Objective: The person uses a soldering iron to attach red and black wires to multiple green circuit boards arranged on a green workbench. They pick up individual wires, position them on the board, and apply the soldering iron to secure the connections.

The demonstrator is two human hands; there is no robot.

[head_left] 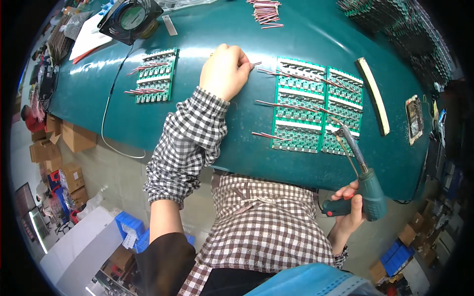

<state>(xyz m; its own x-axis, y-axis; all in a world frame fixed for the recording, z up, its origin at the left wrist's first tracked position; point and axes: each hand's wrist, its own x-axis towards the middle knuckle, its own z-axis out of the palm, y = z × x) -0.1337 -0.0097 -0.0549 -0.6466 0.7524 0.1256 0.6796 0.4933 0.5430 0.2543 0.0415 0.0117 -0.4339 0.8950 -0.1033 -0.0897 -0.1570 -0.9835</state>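
Observation:
My left hand (224, 71) is closed in a pinch over the table, left of two green circuit board panels. A short thin wire (257, 63) sticks out from its fingertips. My right hand (351, 217) grips the handle of a green soldering gun (373, 192) at the table's front edge. The gun's metal tip hangs at the lower part of the right-hand board panel (340, 146). Beside it lies the left-hand board panel (297, 144). Brown and white wires (296, 106) lie across both panels in rows, some ends jutting out to the left.
Another board panel with wires (154, 75) lies at left. A black fan (130, 19) stands behind it, its cable (106, 106) running forward. A wire bundle (265, 12) lies at the back. At right are a pale strip (374, 96), a small tray (414, 120) and stacked boards (402, 32).

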